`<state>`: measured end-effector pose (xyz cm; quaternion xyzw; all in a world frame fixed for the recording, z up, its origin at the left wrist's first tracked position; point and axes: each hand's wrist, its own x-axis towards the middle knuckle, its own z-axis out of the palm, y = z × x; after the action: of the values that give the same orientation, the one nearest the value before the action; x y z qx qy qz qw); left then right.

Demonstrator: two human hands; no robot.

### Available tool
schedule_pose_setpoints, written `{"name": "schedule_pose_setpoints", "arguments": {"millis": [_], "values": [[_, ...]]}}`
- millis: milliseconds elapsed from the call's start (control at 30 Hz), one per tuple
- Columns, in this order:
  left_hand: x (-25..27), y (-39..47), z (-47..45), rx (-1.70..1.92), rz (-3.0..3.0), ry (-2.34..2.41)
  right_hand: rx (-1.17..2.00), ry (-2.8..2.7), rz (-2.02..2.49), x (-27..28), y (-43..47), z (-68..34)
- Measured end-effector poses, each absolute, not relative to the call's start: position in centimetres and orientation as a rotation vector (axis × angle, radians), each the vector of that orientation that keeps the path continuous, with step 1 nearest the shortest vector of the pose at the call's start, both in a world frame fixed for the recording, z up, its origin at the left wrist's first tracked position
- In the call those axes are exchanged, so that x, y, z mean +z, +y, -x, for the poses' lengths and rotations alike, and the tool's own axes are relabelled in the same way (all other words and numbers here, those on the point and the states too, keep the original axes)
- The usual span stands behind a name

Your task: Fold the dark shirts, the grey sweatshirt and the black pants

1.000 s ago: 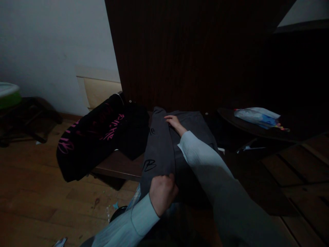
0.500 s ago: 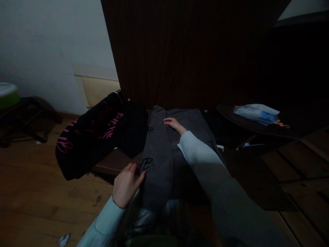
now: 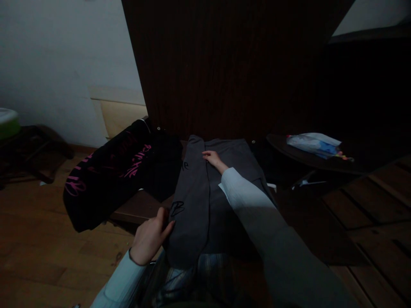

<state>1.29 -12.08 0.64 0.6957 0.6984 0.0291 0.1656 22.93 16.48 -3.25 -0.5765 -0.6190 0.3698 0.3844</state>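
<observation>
A grey garment (image 3: 231, 179) lies in front of me, with a long folded strip (image 3: 192, 192) along its left side bearing black lettering. At the strip's lower left edge my left hand (image 3: 149, 237) is closed, thumb and fingers pinching the cloth. Farther up, my right hand (image 3: 214, 160) has its fingertips closed together on the strip's inner edge. My right forearm crosses over the right half of the garment and hides part of it. What kind of garment it is, I cannot tell.
A black garment with pink lettering (image 3: 105, 171) lies to the left on a brown surface (image 3: 138, 207). A dark wooden panel (image 3: 224, 64) rises behind. On the right, a plastic packet (image 3: 313, 143) rests on a dark rounded seat (image 3: 279, 147). A green and white tub (image 3: 8, 124) stands far left.
My left hand has moved slightly left and toward me, and the strip's lower end has shifted the same way. My right hand stays at the strip's inner edge. The view has shifted slightly.
</observation>
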Motion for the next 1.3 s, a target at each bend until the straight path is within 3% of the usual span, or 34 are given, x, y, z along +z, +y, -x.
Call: {"name": "schedule_pose_setpoints", "arguments": {"millis": [100, 233, 333, 600, 833, 1300], "values": [[2.2, -10.7, -2.1, 0.283, -2.205, 2.036, 0.943, -1.66, 1.45, -2.9, 16.5, -23.0], [2.4, -7.6, -5.4, 0.496, -2.534, 1.666, 0.873, -1.781, 1.45, -2.4, 16.3, -22.8], [0.7, -6.2, -7.9, 0.432, -2.698, 1.408, 0.814, -1.839, 1.484, -2.2, 15.8, -22.7], [-2.4, -8.3, -7.0, 0.298, -2.736, 1.288, 0.801, -1.983, 1.645, -0.6, 16.1, -23.0], [-2.9, -8.6, -6.7, 0.335, -2.72, 1.293, 0.495, -1.847, 1.661, 3.3, 20.9, -19.8], [-2.8, -8.8, -6.8, 0.34, -2.679, 1.299, 0.755, -1.678, 1.651, 1.8, 24.7, -15.9]]}}
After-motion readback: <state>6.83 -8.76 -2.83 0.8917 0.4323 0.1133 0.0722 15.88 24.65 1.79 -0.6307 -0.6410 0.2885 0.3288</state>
